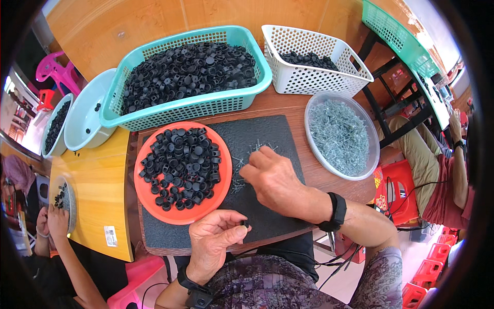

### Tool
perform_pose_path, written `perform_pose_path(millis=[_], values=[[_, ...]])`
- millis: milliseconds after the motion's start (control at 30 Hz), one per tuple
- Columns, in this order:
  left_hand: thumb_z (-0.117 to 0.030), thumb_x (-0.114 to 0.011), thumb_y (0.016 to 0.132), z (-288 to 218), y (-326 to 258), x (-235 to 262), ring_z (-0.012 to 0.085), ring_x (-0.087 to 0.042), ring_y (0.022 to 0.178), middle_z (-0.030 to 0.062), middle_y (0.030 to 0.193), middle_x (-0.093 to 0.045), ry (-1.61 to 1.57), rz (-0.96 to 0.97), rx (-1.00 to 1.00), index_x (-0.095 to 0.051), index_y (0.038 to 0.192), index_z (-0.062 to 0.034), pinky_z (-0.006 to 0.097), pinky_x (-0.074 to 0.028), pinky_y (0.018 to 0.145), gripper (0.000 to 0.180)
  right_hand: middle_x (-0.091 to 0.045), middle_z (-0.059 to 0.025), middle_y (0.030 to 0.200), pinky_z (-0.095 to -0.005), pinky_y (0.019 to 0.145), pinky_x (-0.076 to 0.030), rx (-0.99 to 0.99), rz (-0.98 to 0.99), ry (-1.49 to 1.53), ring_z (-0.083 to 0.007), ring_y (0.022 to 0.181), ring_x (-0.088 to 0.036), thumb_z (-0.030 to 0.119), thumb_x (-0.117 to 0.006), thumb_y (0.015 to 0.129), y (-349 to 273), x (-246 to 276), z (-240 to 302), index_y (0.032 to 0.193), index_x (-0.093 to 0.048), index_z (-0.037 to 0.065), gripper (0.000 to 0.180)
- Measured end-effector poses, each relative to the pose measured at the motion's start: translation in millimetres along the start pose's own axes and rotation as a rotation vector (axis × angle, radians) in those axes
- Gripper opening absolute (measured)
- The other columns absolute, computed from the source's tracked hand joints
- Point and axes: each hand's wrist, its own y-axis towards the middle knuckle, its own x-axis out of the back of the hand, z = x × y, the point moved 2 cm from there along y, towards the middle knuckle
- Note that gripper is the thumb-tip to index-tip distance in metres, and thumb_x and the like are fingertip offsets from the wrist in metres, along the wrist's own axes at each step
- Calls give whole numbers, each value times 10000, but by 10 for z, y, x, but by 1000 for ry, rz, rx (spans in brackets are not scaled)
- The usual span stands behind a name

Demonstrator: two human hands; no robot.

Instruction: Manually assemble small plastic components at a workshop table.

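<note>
Now two baskets [180, 110] [309, 77], one orange plate [175, 216], left fingers [234, 232] pinching one black cap [244, 223].

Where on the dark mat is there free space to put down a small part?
The dark mat is bare behind the right hand, before the teal basket, and beside the left hand. Between the orange plate and that right hand, scattered pins crowd it.

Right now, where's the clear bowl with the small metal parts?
In the head view, the clear bowl of metal parts sits on the person's right, just in front of the white basket and right of the dark mat, beyond the right hand.
</note>
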Motion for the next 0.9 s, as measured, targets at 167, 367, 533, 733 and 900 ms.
perform_pose_path(millis=[167, 367, 533, 733, 900], values=[[14, -689, 738, 31, 5, 56, 162, -595, 620, 169, 797, -654, -22, -1, -31, -607, 920, 69, 268, -495, 579, 208, -550, -111, 713, -332, 593, -440, 185, 164, -175, -241, 720, -525, 57, -649, 558, 77, -48, 71, 665, -580, 5, 137], [32, -674, 766, 25, 17, 80, 129, -616, 703, 113, 819, -646, -45, 50, -48, -615, 956, 67, 210, -476, 585, 202, -557, -100, 681, -312, 589, -436, 281, 261, -287, -220, 710, -529, 91, -650, 586, 146, -34, 84, 660, -580, -1, 137], [5, -683, 756, 11, 38, 63, 153, -609, 663, 143, 808, -649, -43, 39, -42, -609, 940, 65, 244, -481, 581, 207, -549, -91, 671, -298, 570, -423, 308, 263, -306, -204, 689, -526, 96, -651, 586, 144, -76, 32, 660, -582, 16, 129], [-49, -704, 758, 21, 22, 80, 174, -603, 629, 164, 800, -648, -41, 44, -47, -597, 925, 62, 273, -489, 575, 227, -540, -132, 694, -356, 582, -442, 177, 173, -71, -275, 688, -533, 21, -634, 581, 20, 112, 60, 729, -556, -17, 172], [-75, -711, 764, 25, 31, 76, 174, -601, 625, 159, 801, -647, -66, 70, -36, -585, 925, 60, 277, -487, 571, 244, -543, -151, 747, -413, 623, -455, -16, 44, 187, -330, 720, -536, -37, -599, 624, -194, 131, 44, 815, -564, -25, 194]])
